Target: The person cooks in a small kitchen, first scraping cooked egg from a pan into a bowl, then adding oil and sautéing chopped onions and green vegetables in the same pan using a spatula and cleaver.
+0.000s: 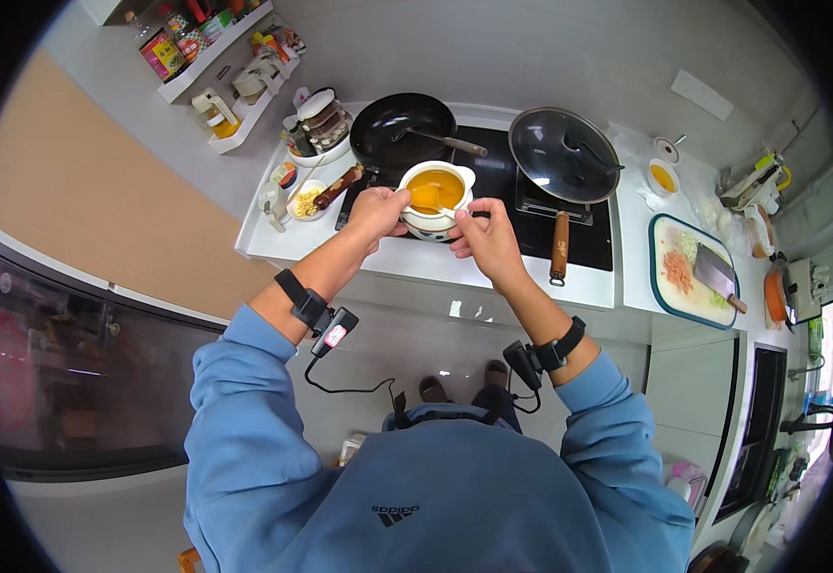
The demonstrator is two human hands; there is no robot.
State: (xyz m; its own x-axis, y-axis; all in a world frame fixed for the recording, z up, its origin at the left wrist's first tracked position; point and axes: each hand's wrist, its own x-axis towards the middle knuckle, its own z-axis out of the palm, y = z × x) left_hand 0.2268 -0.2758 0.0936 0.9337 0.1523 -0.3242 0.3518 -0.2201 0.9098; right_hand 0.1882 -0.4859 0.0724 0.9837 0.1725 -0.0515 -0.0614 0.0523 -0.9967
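Observation:
A white ceramic pot with small side handles and a painted band is held over the front edge of the cooktop. It contains a golden-yellow liquid, probably oil. My left hand grips the pot at its left side, thumb at the rim. Between the thumb and fingers of my right hand is the handle of a white spoon, whose bowl lies in the liquid. The right fingers come close to the pot's right wall; whether they touch it I cannot tell.
Behind the pot a black wok holds a spatula. A lidded pan stands on the right burner, its wooden handle pointing towards me. Chopped food and a cleaver lie on a cutting board. Minced garlic fills a small dish.

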